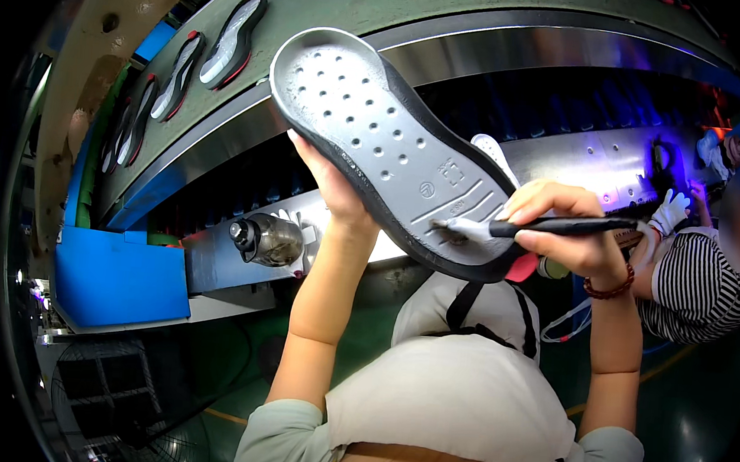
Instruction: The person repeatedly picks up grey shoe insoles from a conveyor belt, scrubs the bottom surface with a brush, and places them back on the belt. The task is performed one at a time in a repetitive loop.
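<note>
A shoe sole (378,132) with a grey, dimpled inner face and a black rim is held up, tilted, in front of me. My left hand (337,185) grips it by its left edge, with most of the fingers hidden beneath it. In my right hand (580,239) is a brush (574,227) with a dark handle, pinched between thumb and fingers. Its pale bristles touch the sole's inner face near the lower right end, where the surface looks darker. A bit of pink-red shows at that end of the sole.
Several more soles (235,40) lie on the green conveyor belt (318,5) beyond, which has a metal edge. A clear bottle (275,239) lies on the shelf below, near a blue box (123,274). At the right, a co-worker in a striped top (703,288) wears white gloves.
</note>
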A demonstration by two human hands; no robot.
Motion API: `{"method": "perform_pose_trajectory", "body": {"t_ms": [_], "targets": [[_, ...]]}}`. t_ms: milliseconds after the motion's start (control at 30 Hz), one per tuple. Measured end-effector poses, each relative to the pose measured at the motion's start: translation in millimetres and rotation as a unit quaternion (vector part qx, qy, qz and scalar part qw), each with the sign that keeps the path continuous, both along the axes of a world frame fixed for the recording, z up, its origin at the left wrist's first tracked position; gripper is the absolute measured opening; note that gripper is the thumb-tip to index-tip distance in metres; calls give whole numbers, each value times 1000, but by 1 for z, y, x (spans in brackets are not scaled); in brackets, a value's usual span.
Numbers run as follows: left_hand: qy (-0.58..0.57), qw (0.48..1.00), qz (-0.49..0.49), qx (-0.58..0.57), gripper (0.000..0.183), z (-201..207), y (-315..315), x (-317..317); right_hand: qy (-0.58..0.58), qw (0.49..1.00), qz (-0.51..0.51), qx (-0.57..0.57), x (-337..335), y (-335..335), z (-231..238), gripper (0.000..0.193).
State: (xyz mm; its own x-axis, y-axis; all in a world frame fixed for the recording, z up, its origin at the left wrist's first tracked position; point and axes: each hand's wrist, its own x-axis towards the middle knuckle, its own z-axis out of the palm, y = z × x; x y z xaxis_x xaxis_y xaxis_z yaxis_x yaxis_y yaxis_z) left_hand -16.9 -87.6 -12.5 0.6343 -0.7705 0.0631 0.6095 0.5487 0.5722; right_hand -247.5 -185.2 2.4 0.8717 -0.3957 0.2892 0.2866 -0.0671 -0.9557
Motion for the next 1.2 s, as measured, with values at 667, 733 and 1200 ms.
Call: {"method": "perform_pose_trajectory", "body": {"t_ms": [667,733,1200], "targets": [[47,969,-229,-84,74,29,-29,22,-45,977,3,209,-12,-13,-29,16],[28,957,-267,-113,84,22,-16,-5,-69,953,-9,295,-4,-2,-26,18],[40,990,-132,-14,81,-36,-5,-47,-98,984,-124,-87,16,45,-5,20]]}}
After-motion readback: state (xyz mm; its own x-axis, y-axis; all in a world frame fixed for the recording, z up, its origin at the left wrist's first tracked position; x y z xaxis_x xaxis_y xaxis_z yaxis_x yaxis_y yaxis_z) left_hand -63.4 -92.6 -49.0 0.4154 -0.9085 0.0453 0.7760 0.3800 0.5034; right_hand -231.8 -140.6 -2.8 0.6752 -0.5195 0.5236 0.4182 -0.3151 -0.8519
